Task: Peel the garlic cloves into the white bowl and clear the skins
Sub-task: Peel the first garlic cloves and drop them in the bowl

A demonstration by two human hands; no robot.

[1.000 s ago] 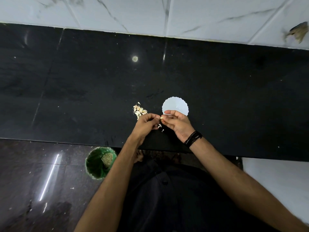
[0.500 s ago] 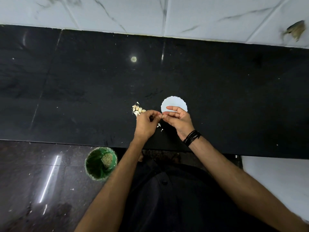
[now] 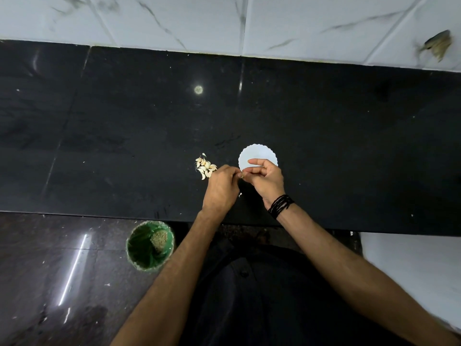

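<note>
A small pile of unpeeled garlic cloves [image 3: 205,167] lies on the black counter [image 3: 124,133]. Right of it stands the white bowl [image 3: 257,154] with a scalloped rim, its near part hidden behind my right hand. My left hand [image 3: 220,188] and my right hand [image 3: 268,178] meet fingertip to fingertip just in front of the bowl, both pinching one garlic clove [image 3: 241,175] that barely shows between the fingers. A scrap of skin [image 3: 240,195] lies on the counter below the hands.
A green bin [image 3: 149,245] with waste inside stands on the dark floor below the counter's front edge, left of my left arm. A white tiled wall [image 3: 224,21] runs along the back of the counter. Black bands circle my right wrist.
The hands stay joined at the clove in front of the bowl. My left hand has turned so its back faces up, and the fingers have shifted slightly on the clove.
</note>
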